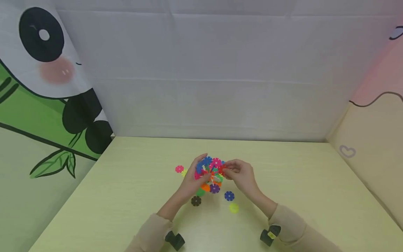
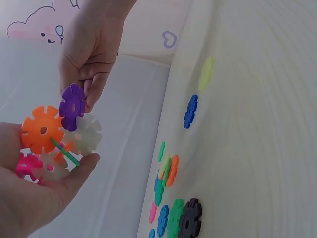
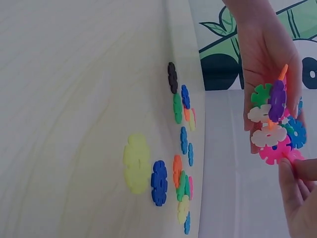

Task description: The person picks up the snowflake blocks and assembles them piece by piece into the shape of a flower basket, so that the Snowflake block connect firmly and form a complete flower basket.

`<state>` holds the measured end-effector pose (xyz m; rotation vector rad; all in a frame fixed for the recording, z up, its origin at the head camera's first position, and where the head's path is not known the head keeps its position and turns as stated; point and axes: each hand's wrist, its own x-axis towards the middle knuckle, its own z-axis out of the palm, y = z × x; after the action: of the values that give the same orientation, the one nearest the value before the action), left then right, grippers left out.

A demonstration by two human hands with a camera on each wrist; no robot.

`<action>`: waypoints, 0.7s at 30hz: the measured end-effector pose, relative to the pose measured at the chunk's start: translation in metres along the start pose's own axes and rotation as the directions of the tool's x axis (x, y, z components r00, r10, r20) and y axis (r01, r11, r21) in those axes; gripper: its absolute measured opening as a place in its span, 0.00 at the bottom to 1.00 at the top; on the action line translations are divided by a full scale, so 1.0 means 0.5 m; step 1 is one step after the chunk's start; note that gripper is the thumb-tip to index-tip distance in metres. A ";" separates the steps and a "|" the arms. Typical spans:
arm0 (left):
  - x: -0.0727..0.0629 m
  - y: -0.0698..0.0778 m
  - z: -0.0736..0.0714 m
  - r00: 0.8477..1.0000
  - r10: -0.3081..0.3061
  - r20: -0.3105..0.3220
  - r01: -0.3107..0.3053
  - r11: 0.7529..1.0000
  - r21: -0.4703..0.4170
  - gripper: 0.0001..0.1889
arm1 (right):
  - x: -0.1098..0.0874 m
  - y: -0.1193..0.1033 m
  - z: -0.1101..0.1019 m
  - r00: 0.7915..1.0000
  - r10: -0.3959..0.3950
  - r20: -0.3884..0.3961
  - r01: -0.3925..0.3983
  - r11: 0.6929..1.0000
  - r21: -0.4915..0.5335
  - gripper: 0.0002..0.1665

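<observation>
A cluster of interlocked flower-shaped plastic discs (image 1: 214,188) is held up above the table by my left hand (image 1: 189,183), whose fingers and thumb curl around its left side. Orange (image 2: 34,131), purple, white, pink, blue and green discs stick out at different angles. At the cluster's right side my right hand (image 1: 244,175) pinches a disc (image 1: 221,170) between thumb and fingertips. That disc looks red from the head and pinkish in the right wrist view (image 3: 295,155). Whether it is slotted into the cluster I cannot tell.
Loose discs lie flat on the pale table (image 1: 110,196): black (image 1: 196,201), blue (image 1: 229,196) and yellow (image 1: 234,208) nearer the person, pink (image 1: 179,169) to the left. Several more lie under the hands. A white cloth wall (image 1: 220,105) stands behind the table.
</observation>
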<state>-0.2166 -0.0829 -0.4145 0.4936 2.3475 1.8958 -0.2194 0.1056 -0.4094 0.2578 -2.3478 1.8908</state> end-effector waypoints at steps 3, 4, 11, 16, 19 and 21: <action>-0.006 0.012 0.000 1.000 -0.011 0.022 0.011 1.000 -0.006 0.34 | -0.005 -0.008 0.002 1.000 -0.013 -0.014 0.013 1.000 -0.004 0.10; -0.009 0.018 0.001 0.999 -0.012 0.030 0.012 1.000 -0.007 0.35 | -0.007 -0.012 0.003 1.000 -0.016 -0.017 0.015 1.000 -0.007 0.10; -0.019 0.032 0.004 0.998 0.063 -0.018 -0.063 0.998 0.029 0.33 | -0.034 -0.065 0.011 0.997 -0.062 -0.054 0.059 0.997 -0.047 0.09; -0.011 0.011 0.005 0.991 0.124 -0.051 -0.122 0.992 0.032 0.32 | -0.032 -0.051 0.017 0.995 -0.082 -0.066 0.080 0.996 -0.033 0.08; -0.008 0.004 0.002 0.992 0.125 -0.025 -0.124 0.992 0.022 0.33 | -0.021 -0.026 0.015 0.995 -0.089 -0.055 0.088 0.996 -0.011 0.09; -0.007 0.002 -0.003 0.996 0.087 0.012 -0.087 0.996 0.010 0.35 | -0.010 -0.010 0.011 0.995 -0.094 -0.041 0.094 0.995 -0.016 0.10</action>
<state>-0.2135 -0.0851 -0.4139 0.6164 2.3667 1.9121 -0.2133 0.0997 -0.4067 0.3187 -2.2792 1.8185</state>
